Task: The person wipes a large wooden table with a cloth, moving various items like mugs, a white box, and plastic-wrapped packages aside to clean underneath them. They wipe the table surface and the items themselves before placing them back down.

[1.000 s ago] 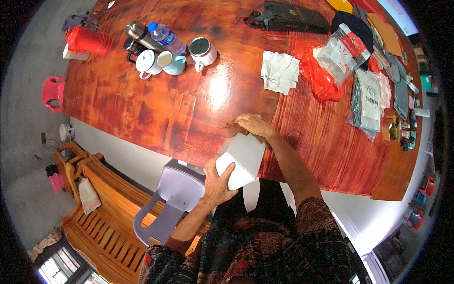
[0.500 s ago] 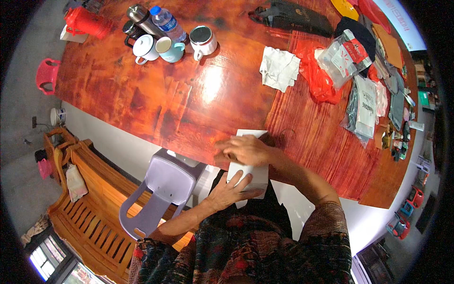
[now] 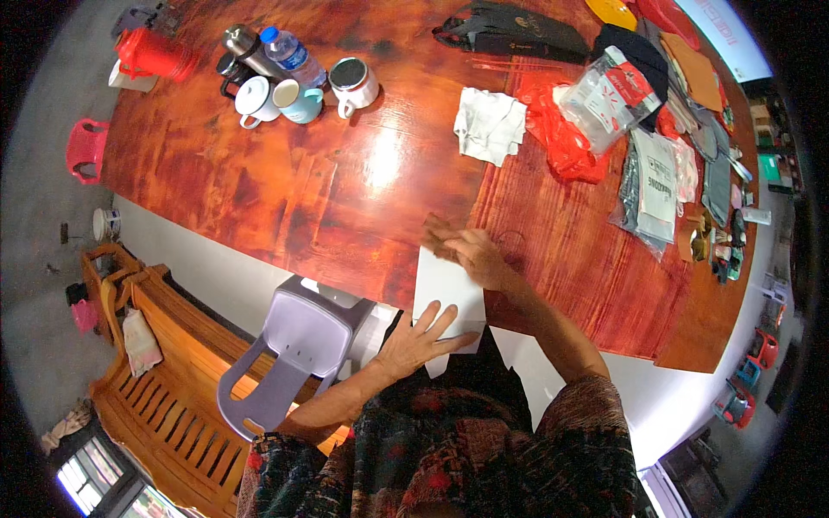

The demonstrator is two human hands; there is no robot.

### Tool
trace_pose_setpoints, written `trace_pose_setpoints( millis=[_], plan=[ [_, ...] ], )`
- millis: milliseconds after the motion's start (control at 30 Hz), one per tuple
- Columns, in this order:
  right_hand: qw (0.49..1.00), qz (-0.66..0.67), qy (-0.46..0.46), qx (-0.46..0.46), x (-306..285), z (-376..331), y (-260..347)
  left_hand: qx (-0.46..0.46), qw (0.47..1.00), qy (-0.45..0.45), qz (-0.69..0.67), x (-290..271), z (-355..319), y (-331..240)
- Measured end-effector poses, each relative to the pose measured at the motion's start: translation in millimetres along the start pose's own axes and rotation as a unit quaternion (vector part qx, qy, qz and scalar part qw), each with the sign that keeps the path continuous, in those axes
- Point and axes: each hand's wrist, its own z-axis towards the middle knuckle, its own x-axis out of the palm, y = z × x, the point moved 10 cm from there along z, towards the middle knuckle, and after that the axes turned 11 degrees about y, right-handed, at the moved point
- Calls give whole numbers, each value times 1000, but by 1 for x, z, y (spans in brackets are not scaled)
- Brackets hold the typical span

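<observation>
White sheet (image 3: 447,289) is lying at the near edge of the reddish wooden tabletop (image 3: 285,181), its lower part hanging past that edge toward my lap. I am pressing my left hand (image 3: 414,338) flat on the lower end, fingers spread and released, gripping nothing. My right hand (image 3: 466,248) is lying over the upper end, fingers extended and pushing down on the fold; it is not clenched either.

As I judge it, the risk is sitting at that overhanging part: with only a flat palm on it and no tabletop beneath, the sheet may be sliding or buckling if I am pressing unevenly, and a crease could be coming out crooked. The glossy wood is probably giving little friction, so a sideways push from the right hand could be skewing the sheet under the left.

Room is generous ahead and to the left, where bare wood is stretching toward the cluster of mugs (image 3: 294,97) and the water bottle (image 3: 285,50), well apart from my hands. To the right, the crumpled white cloth (image 3: 490,125), the red plastic bag (image 3: 561,138) and the packets (image 3: 656,181) are lying farther off. A grey plastic chair (image 3: 294,345) is standing just beside my left forearm, below the edge.
</observation>
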Motion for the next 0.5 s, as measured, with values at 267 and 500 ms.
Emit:
trace_pose_setpoints(
  millis=[267, 500],
  plan=[
    [989, 115, 48, -77, -76, -26, 69, -124, 984, 23, -128, -11, 32, 25],
    [981, -145, -129, 15, -76, -35, 108, -264, 944, -91, -176, -23, 36, 49]
  ],
)
